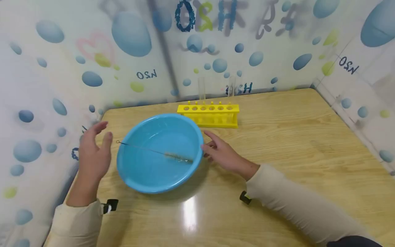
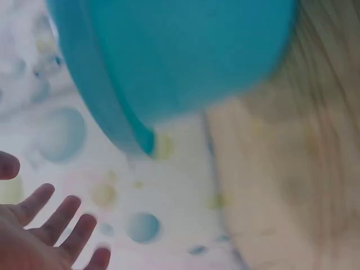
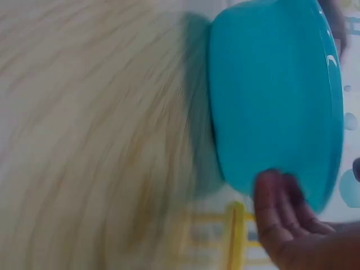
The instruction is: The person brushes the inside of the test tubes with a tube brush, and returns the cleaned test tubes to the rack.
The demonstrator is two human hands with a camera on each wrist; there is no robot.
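A round blue basin [image 1: 160, 118] stands on the wooden table, its outer wall [image 3: 270, 101] filling much of the right wrist view. Inside it lies a test tube brush [image 1: 179, 157], its wire handle crossing the left rim and ending in a small loop. My left hand [image 1: 95, 152] is raised to the left of the basin, apart from it, with spread fingers [image 2: 59, 222] holding nothing. At the basin's right rim is my right hand [image 1: 223, 152], its loosely bent fingers [image 3: 275, 205] beside the outer wall. Whether they touch it I cannot tell.
Behind the basin a yellow test tube rack [image 1: 208, 109] holds two clear test tubes [image 1: 201, 89], close to the right hand. Patterned panels [image 1: 216, 65] with blue bubbles border the table at the back and sides. Wood tabletop [image 1: 293, 137] extends to the right.
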